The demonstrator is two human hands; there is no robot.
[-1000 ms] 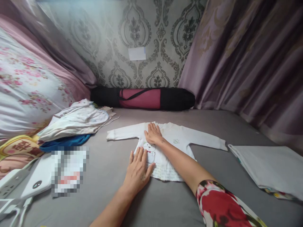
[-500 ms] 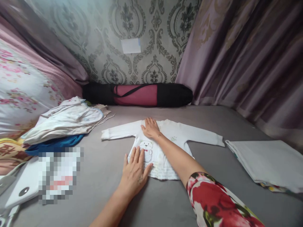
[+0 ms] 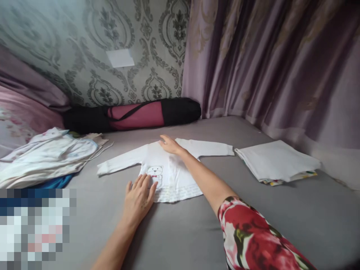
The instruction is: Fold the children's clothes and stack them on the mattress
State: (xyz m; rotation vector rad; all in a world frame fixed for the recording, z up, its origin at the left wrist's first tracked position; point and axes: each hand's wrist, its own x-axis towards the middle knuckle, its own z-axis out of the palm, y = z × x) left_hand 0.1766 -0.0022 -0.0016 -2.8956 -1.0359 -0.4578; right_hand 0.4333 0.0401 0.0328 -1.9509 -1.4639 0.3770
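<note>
A small white long-sleeved shirt (image 3: 182, 178) lies spread on the grey bed sheet (image 3: 180, 228), both sleeves stretched outward. Its front carries a printed bear (image 3: 155, 172) with a red bow. My left hand (image 3: 140, 193) rests at the lower left side of the shirt, fingers spread, beside and partly over the bear print. At the neckline is my right hand (image 3: 170, 145), its fingers extended and its palm tilted; whether it presses on the cloth I cannot tell. My right forearm covers part of the shirt's right half.
A folded white stack of cloth (image 3: 277, 161) lies beyond the right sleeve. Piled clothes (image 3: 50, 155) are at the left, near a blurred-out patch. A black and maroon roll bag (image 3: 135, 114) lies along the wall, and purple curtains (image 3: 239, 56) hang at the right.
The view has swung to the right. My right hand has shifted along the neckline toward its middle and now looks tilted instead of flat. My left hand stays by the shirt's lower left side.
</note>
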